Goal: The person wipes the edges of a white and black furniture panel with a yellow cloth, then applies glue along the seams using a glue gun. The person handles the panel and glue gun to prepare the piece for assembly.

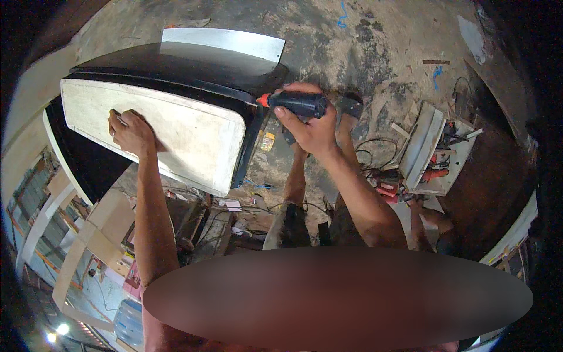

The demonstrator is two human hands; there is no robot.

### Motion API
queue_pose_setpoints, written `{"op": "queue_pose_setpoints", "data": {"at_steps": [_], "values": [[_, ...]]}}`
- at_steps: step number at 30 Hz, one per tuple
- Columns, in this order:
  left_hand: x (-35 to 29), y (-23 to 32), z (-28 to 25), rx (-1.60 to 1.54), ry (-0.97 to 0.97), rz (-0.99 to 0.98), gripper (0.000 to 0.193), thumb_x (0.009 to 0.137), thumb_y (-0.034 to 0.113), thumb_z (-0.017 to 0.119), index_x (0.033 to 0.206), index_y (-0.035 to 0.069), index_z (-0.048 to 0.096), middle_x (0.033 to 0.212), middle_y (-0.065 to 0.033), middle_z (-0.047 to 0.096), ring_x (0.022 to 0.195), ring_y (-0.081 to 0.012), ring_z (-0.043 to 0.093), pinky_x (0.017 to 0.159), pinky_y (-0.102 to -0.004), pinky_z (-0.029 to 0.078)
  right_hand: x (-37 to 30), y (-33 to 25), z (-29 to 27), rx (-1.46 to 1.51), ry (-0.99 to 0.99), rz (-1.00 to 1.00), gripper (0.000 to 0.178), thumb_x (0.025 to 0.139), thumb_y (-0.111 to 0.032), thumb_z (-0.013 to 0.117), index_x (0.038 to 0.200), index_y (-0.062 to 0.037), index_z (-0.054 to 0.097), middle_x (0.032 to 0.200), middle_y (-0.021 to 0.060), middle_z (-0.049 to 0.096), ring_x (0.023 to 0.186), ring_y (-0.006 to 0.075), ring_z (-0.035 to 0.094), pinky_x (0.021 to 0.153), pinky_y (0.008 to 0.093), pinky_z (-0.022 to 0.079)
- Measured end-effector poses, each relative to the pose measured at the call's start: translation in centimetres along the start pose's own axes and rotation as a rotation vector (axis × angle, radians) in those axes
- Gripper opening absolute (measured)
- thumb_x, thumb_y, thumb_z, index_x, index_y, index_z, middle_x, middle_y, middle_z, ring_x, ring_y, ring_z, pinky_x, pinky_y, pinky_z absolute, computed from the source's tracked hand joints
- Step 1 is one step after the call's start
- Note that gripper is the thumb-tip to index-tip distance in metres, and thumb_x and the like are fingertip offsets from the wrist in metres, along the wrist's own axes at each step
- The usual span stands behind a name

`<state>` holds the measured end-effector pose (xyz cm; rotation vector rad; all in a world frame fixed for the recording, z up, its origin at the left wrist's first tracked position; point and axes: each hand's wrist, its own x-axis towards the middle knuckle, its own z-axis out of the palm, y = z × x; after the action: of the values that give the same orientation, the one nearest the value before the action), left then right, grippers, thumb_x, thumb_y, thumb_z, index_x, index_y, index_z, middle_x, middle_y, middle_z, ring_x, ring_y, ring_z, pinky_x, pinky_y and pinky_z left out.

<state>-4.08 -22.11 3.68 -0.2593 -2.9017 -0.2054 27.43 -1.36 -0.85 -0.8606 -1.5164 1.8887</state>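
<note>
My right hand [309, 120] is wrapped round a dark squeeze bottle [299, 104] with a red-orange nozzle. The bottle lies nearly level, its tip at the right corner of a large black case-like piece [193, 67]. A long white panel [182, 129] with rounded corners sits on the near face of this piece, framed by a black rim. On the panel's left part rests my left hand [132, 132], its fingers curled in. Whether anything small is in those fingers is hidden.
A white strip [223, 42] lies behind the black piece. To the right stands an open wooden tool box [431, 149] with red power tools and cables; another person's limbs show beside it. Wood scraps and cardboard [105, 226] fill the lower left. My feet are on the stained floor.
</note>
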Motion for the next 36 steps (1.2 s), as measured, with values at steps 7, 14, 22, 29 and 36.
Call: {"op": "queue_pose_setpoints", "data": {"at_steps": [7, 14, 22, 29, 36], "values": [[0.0, 0.0, 0.1, 0.012, -0.015, -0.019, 0.063, 0.096, 0.042, 0.038, 0.148, 0.009, 0.051, 0.149, -0.0224, 0.048, 0.13, -0.0429, 0.05, 0.104, -0.0577, 0.042, -2.9, -0.9, 1.4, 0.085, 0.173, 0.015, 0.036, 0.083, -0.01, 0.082, 0.115, -0.0024, 0.065, 0.105, 0.0077, 0.073, 0.093, 0.0134, 0.07, 0.082, 0.0296, 0.056], [0.0, 0.5, -0.1, 0.021, -0.028, -0.042, 0.064, 0.095, 0.042, 0.038, 0.148, 0.009, 0.05, 0.149, -0.0217, 0.048, 0.13, -0.0428, 0.05, 0.104, -0.0584, 0.041, -2.5, -0.5, 1.5, 0.063, 0.223, 0.035, 0.036, 0.085, -0.01, 0.081, 0.115, -0.0009, 0.064, 0.107, 0.0087, 0.072, 0.095, 0.0133, 0.069, 0.084, 0.0289, 0.055], [0.1, 0.3, 0.0, 0.014, -0.02, -0.016, 0.064, 0.095, 0.042, 0.038, 0.148, 0.009, 0.05, 0.149, -0.0218, 0.048, 0.13, -0.0426, 0.049, 0.104, -0.0593, 0.04, -1.1, -0.2, 1.6, -0.01, 0.163, -0.033, 0.035, 0.084, -0.013, 0.082, 0.113, -0.003, 0.066, 0.1, 0.007, 0.072, 0.089, 0.0122, 0.069, 0.079, 0.0279, 0.055], [0.1, 0.2, 0.0, 0.004, -0.019, -0.027, 0.064, 0.095, 0.043, 0.039, 0.147, 0.009, 0.051, 0.148, -0.0213, 0.049, 0.13, -0.0429, 0.05, 0.103, -0.0593, 0.042, -3.4, -0.1, 1.7, -0.018, 0.228, 0.032, 0.035, 0.084, -0.007, 0.081, 0.114, -0.0003, 0.064, 0.106, 0.0082, 0.07, 0.093, 0.0135, 0.068, 0.085, 0.0281, 0.054], [0.2, 0.4, 0.0, 0.016, -0.018, -0.018, 0.064, 0.095, 0.043, 0.039, 0.147, 0.008, 0.051, 0.148, -0.0205, 0.049, 0.129, -0.0438, 0.05, 0.101, -0.0593, 0.043, -8.0, 0.2, 3.8, -0.012, 0.361, 0.091, 0.038, 0.082, -0.008, 0.084, 0.114, -0.0017, 0.064, 0.108, 0.0089, 0.069, 0.096, 0.0143, 0.067, 0.085, 0.0288, 0.055]]}}
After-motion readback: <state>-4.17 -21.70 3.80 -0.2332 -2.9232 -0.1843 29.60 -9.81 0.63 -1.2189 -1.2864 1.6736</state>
